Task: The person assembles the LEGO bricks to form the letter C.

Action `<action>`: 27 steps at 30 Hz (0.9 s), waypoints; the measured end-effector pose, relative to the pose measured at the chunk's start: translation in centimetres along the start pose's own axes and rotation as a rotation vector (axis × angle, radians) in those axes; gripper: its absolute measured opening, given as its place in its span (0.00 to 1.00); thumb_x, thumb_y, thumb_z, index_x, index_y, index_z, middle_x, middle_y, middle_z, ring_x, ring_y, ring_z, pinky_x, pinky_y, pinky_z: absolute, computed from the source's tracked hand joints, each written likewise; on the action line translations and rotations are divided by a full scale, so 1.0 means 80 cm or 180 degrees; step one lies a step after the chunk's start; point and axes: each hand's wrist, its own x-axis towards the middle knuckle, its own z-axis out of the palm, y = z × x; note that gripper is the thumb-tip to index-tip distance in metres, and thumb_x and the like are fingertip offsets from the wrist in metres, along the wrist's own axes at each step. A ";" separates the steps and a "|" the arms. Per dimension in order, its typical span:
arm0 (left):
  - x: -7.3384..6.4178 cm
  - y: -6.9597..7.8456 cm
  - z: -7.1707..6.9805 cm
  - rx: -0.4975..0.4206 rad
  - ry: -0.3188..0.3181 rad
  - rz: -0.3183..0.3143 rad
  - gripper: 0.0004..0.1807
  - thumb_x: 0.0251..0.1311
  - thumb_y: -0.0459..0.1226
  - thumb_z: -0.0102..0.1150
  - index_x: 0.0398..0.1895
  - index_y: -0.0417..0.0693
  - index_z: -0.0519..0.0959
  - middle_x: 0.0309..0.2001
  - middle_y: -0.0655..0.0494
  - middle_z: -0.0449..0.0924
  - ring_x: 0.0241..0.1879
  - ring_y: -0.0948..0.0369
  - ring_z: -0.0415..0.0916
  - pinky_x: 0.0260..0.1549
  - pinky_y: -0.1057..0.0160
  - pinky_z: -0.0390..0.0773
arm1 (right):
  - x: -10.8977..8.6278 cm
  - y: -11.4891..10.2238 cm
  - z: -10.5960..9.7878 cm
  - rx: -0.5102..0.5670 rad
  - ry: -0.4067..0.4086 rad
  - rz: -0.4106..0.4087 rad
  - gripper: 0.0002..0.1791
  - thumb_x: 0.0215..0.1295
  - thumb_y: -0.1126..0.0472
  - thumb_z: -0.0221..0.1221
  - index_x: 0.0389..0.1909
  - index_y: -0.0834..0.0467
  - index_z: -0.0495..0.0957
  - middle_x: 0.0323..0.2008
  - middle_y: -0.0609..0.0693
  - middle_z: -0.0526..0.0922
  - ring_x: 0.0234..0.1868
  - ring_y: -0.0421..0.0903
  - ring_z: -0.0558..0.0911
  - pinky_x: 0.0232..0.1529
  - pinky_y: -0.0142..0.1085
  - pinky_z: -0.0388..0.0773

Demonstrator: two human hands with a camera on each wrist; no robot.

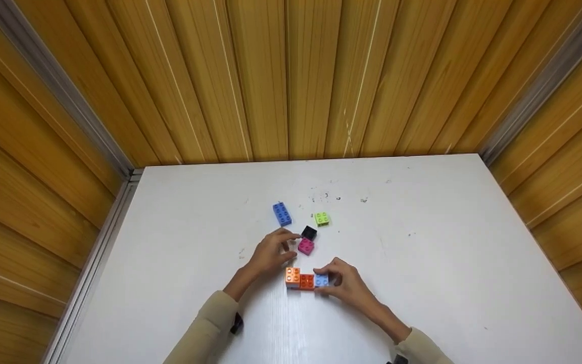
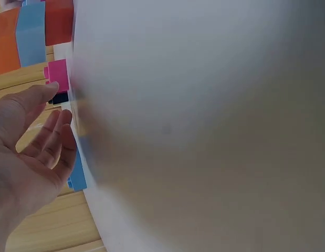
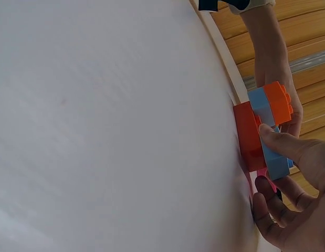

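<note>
A small block build stands near the front: a red brick (image 1: 306, 281) as its base, with an orange brick (image 1: 292, 274) over a light blue brick (image 3: 261, 106) at one end. At the other end sits another light blue brick (image 1: 322, 280), which my right hand (image 1: 346, 283) pinches between thumb and fingers. My left hand (image 1: 271, 251) is beside a pink brick (image 1: 306, 246) and a black brick (image 1: 309, 233), thumb and fingers spread apart with nothing held. Its index fingertip is close to the black brick; whether they touch I cannot tell.
Farther back on the white table (image 1: 195, 212) lie a long blue brick (image 1: 282, 214) and a lime green brick (image 1: 322, 219). Wood-patterned walls (image 1: 311, 81) stand around the table's back and sides.
</note>
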 end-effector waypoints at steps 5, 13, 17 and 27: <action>0.008 0.002 0.008 0.0036 -0.0041 0.0037 0.23 0.58 0.30 0.70 0.59 0.43 0.82 0.50 0.46 0.82 0.42 0.54 0.81 0.40 0.63 0.80 | 0.001 -0.002 0.000 -0.0002 -0.0025 0.0031 0.22 0.50 0.63 0.77 0.48 0.60 0.87 0.35 0.53 0.81 0.34 0.45 0.76 0.33 0.30 0.76; 0.008 0.008 0.007 0.0181 -0.0069 -0.0069 0.18 0.57 0.37 0.74 0.52 0.47 0.85 0.48 0.51 0.83 0.41 0.55 0.80 0.37 0.66 0.76 | 0.002 -0.003 -0.001 0.0028 -0.0042 0.0105 0.22 0.50 0.63 0.77 0.48 0.60 0.87 0.35 0.53 0.80 0.34 0.47 0.76 0.34 0.30 0.76; 0.004 0.008 0.001 0.0203 -0.0060 -0.0216 0.17 0.58 0.39 0.74 0.50 0.47 0.84 0.47 0.53 0.83 0.41 0.56 0.79 0.37 0.66 0.75 | 0.001 -0.001 -0.001 -0.0011 -0.0004 0.0029 0.21 0.50 0.63 0.77 0.48 0.60 0.87 0.35 0.52 0.80 0.34 0.45 0.76 0.33 0.30 0.76; -0.024 -0.009 -0.033 0.0134 0.0203 -0.0618 0.15 0.58 0.36 0.74 0.47 0.47 0.83 0.44 0.52 0.84 0.39 0.56 0.77 0.37 0.64 0.74 | -0.001 0.000 0.001 0.0030 0.0002 -0.0045 0.21 0.51 0.63 0.77 0.48 0.61 0.87 0.35 0.54 0.81 0.34 0.46 0.76 0.33 0.29 0.76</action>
